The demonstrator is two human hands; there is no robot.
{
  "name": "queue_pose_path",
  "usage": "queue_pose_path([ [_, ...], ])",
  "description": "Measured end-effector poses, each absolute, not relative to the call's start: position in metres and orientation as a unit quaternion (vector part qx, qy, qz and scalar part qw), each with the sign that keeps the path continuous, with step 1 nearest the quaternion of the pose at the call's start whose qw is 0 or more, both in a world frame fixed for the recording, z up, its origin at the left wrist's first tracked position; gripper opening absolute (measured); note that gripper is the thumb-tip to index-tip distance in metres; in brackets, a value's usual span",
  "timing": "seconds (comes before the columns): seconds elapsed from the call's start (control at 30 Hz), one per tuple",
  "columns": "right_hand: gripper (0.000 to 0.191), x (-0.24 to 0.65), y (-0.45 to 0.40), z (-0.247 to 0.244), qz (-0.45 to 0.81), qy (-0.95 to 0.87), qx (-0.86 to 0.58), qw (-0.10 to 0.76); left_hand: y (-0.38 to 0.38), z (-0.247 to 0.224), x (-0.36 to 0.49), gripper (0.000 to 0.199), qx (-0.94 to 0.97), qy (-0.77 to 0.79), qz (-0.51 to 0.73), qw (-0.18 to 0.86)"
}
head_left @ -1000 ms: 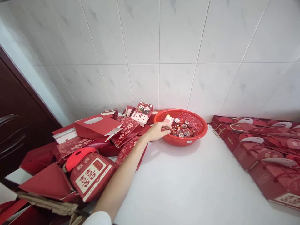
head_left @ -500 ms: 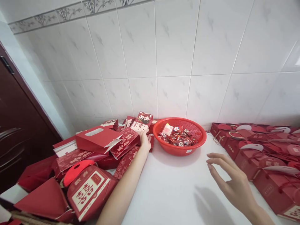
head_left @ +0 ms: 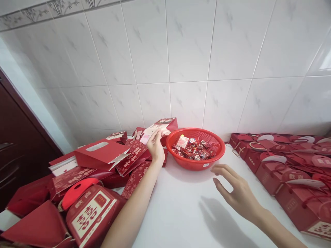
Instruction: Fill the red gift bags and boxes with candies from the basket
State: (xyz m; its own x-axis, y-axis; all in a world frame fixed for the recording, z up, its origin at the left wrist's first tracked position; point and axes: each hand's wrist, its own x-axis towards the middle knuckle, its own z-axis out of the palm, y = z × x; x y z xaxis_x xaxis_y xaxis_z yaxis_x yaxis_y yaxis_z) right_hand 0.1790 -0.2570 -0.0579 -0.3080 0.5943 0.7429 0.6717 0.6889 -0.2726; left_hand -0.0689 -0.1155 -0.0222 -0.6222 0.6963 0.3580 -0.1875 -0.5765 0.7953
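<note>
Left hand (head_left: 156, 148) pinching the pale flap of a printed card box (head_left: 171, 123), tilted just beside the round perforated plastic basket (head_left: 191, 165) (crinkly wrapped packets (head_left: 197, 152) inside). Right hand (head_left: 240, 194) empty, fingers parted and curved, over smooth white table (head_left: 178, 210). Angular red cartons (head_left: 99, 155) crowd the left.

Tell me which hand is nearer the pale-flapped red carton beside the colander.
Left. The left hand touches the red carton at its pale flap; the right hand hovers open above the white table, farther right and nearer the camera.
</note>
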Motion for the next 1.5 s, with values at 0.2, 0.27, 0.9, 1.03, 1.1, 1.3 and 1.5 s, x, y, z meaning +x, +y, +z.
queue_pose_path([
  [0.2,0.032,0.164,-0.239,-0.007,-0.126,-0.754,-0.387,0.516,-0.19,0.012,-0.036,0.026,0.518,0.344,0.74,0.256],
  [0.27,0.032,0.157,-0.238,0.008,-0.13,-0.744,-0.387,0.529,-0.217,0.017,-0.028,0.022,0.582,0.342,0.695,0.249],
  [0.9,0.029,0.168,-0.233,-0.024,0.35,-0.779,-0.343,0.391,-0.225,0.022,-0.042,0.028,0.777,0.445,0.406,0.183],
  [1.03,0.036,0.17,-0.219,-0.035,0.402,-0.762,-0.329,0.386,-0.204,0.017,-0.05,0.019,0.795,0.466,0.348,0.171],
  [1.1,0.034,0.172,-0.215,-0.039,0.42,-0.768,-0.32,0.362,-0.198,0.016,-0.053,0.021,0.805,0.467,0.282,0.232],
  [1.3,0.018,0.192,-0.196,-0.033,0.438,-0.811,-0.29,0.257,-0.183,0.01,-0.061,0.029,0.808,0.423,0.124,0.391],
  [1.5,0.015,0.207,-0.141,-0.029,0.295,-0.744,-0.437,0.41,-0.174,0.002,-0.06,0.031,0.797,0.386,0.107,0.452],
])
